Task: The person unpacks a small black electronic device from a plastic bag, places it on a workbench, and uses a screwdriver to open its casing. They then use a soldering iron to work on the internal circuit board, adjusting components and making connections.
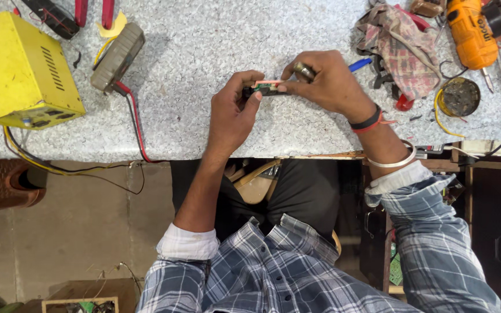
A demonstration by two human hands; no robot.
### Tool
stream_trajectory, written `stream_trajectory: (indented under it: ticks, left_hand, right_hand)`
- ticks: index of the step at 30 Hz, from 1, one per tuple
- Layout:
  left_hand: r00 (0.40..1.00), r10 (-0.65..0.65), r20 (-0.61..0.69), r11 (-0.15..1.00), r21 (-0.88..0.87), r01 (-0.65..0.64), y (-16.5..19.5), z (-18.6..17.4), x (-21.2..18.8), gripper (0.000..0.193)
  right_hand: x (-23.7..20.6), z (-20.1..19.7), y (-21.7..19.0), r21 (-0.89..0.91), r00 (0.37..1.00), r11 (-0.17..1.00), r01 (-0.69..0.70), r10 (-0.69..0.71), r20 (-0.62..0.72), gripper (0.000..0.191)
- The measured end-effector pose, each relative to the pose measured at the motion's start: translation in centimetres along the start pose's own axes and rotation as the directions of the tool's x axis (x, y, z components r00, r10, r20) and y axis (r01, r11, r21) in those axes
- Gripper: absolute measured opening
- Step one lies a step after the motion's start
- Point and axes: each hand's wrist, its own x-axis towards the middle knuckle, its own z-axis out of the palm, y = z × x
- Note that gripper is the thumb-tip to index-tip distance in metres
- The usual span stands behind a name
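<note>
Over the table: seen from above, at the near edge of a speckled grey table [215, 64], both hands meeting at the middle.
Held thing: small circuit module [267, 87], dark with green and pink parts, raised just above the table between the two hands.
Left hand [233, 113]: closed on the module's left end, thumb and forefinger pinching.
Right hand [326, 84]: closed on the right end from above, ring on one finger, bands at the wrist.
Handling: probably light, stiff and fragile; best gripped by the edges, as now, off the small parts.
Left side: yellow metal box [21, 69] with vent slots and trailing wires; grey ridged block [117, 57] with red and black leads just beside it.
Right side: checked rag [401, 49], orange power drill [471, 32], round tin [460, 96], blue pen [359, 64] near the right hand.
Clothing: plaid shirt, sleeves rolled.
</note>
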Motion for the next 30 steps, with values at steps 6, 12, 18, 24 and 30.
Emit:
stream_trajectory:
  ticks: [6,12,18,24,30]
  left_hand:
    - [1.0,0.01,-0.014,0.999,-0.031,-0.01,0.2,0.2,0.0,0.021]
    - [0.997,0.005,-0.071,0.999,-0.041,-0.008,0.1,0.4,0.3,0.013]
    - [0.991,-0.05,-0.12,0.998,-0.039,0.045,0.0,0.9,0.2,0.013]
    - [0.992,-0.029,-0.122,0.999,-0.048,0.024,-0.2,1.0,0.2,0.013]
    - [0.994,-0.042,-0.098,0.997,-0.068,0.035,-0.1,1.0,0.1,0.01]
  right_hand:
    - [-0.1,-0.2,-0.1,-0.02,0.994,0.994,0.104,-0.103,0.025,0.016]
    - [-0.1,-0.4,-0.6,-0.007,0.999,1.0,-0.02,0.02,0.041,0.015]
    - [-0.3,-0.6,-0.6,0.045,0.994,0.994,0.098,-0.095,-0.049,0.014]
    - [-0.3,-0.7,-0.5,0.072,0.993,0.993,0.097,-0.092,-0.067,0.015]
    - [-0.2,-1.0,-0.8,0.12,0.998,0.992,0.026,-0.018,-0.064,0.013]
